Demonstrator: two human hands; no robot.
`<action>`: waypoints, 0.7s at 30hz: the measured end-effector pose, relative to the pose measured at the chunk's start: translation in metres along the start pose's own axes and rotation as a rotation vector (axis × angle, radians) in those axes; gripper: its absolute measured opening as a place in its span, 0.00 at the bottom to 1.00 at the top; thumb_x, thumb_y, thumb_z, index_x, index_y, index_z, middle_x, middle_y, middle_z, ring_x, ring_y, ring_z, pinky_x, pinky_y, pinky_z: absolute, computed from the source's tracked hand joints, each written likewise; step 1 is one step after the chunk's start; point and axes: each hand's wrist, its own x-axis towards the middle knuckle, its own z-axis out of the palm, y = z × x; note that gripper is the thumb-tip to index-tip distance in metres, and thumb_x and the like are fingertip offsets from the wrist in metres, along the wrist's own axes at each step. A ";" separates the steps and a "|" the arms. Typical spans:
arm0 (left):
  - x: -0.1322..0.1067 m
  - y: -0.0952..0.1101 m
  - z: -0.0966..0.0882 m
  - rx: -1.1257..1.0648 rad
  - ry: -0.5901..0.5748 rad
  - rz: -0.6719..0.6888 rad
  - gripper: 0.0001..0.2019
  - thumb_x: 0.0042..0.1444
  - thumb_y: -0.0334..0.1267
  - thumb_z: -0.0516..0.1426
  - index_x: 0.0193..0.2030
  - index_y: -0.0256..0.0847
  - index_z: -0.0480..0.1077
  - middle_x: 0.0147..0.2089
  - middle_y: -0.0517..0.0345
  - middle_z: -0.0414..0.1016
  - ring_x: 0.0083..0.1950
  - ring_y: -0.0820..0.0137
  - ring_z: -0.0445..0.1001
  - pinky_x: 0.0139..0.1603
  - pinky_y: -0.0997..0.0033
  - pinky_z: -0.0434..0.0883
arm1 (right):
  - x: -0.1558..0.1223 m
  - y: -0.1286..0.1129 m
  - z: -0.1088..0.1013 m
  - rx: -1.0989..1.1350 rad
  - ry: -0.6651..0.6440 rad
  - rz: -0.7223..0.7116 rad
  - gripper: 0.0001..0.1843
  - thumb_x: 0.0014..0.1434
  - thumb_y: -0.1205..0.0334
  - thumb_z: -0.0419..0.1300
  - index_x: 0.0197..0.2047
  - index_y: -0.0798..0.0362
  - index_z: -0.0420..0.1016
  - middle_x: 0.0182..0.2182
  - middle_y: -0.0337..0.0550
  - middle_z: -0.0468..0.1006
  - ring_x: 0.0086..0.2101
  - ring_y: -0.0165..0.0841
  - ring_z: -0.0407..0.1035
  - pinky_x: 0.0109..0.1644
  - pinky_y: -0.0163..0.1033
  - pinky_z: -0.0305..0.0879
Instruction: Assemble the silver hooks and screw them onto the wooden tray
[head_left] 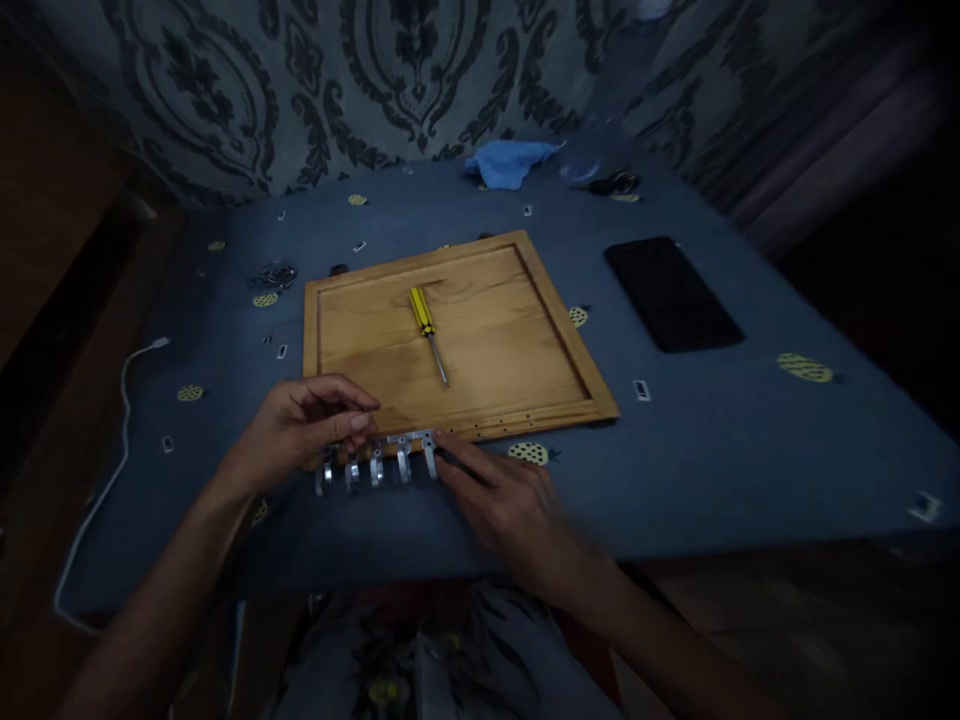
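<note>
A metal hook rack (379, 458) with several hooks lies against the near edge of a wooden board (517, 340). My left hand (300, 425) grips the rack's left end with curled fingers. My right hand (499, 495) pinches its right end. A yellow-handled screwdriver (426, 326) rests on the middle of the board, apart from both hands.
The board sits on a blue cloth-covered table (712, 450). A black phone (671, 292) lies to the right, a blue rag (510, 162) at the back, a white cable (124, 400) on the left. Small screws and bits are scattered around. Patterned curtain behind.
</note>
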 end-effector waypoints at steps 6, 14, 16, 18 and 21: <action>0.005 0.003 0.015 0.098 -0.076 0.027 0.10 0.55 0.44 0.69 0.38 0.40 0.82 0.29 0.58 0.80 0.28 0.72 0.76 0.28 0.77 0.72 | -0.003 0.000 0.003 -0.004 -0.026 0.017 0.20 0.62 0.76 0.59 0.56 0.53 0.78 0.61 0.49 0.78 0.38 0.35 0.82 0.39 0.40 0.80; 0.017 -0.009 0.028 0.264 -0.036 0.360 0.05 0.58 0.34 0.63 0.35 0.43 0.82 0.32 0.59 0.79 0.31 0.74 0.76 0.32 0.79 0.71 | -0.002 -0.001 -0.001 0.020 -0.106 0.041 0.23 0.62 0.78 0.60 0.58 0.53 0.76 0.63 0.51 0.76 0.40 0.35 0.82 0.42 0.40 0.81; 0.018 -0.013 0.030 0.320 -0.041 0.399 0.06 0.59 0.34 0.62 0.36 0.44 0.82 0.31 0.60 0.79 0.31 0.75 0.76 0.32 0.80 0.70 | -0.001 -0.002 -0.004 0.034 -0.143 0.064 0.25 0.61 0.78 0.60 0.60 0.52 0.75 0.64 0.51 0.75 0.41 0.36 0.82 0.43 0.40 0.81; 0.018 -0.016 0.031 0.367 -0.045 0.407 0.07 0.60 0.34 0.61 0.37 0.44 0.82 0.33 0.60 0.79 0.32 0.74 0.77 0.34 0.79 0.71 | -0.001 -0.003 -0.005 0.041 -0.167 0.071 0.26 0.61 0.78 0.61 0.61 0.52 0.74 0.65 0.51 0.74 0.42 0.37 0.82 0.45 0.41 0.81; 0.014 -0.016 0.032 0.412 -0.050 0.360 0.07 0.60 0.35 0.59 0.39 0.43 0.81 0.36 0.58 0.81 0.36 0.72 0.79 0.36 0.77 0.72 | 0.000 -0.002 -0.005 0.044 -0.169 0.056 0.26 0.62 0.78 0.60 0.61 0.53 0.74 0.65 0.54 0.74 0.42 0.37 0.82 0.44 0.43 0.81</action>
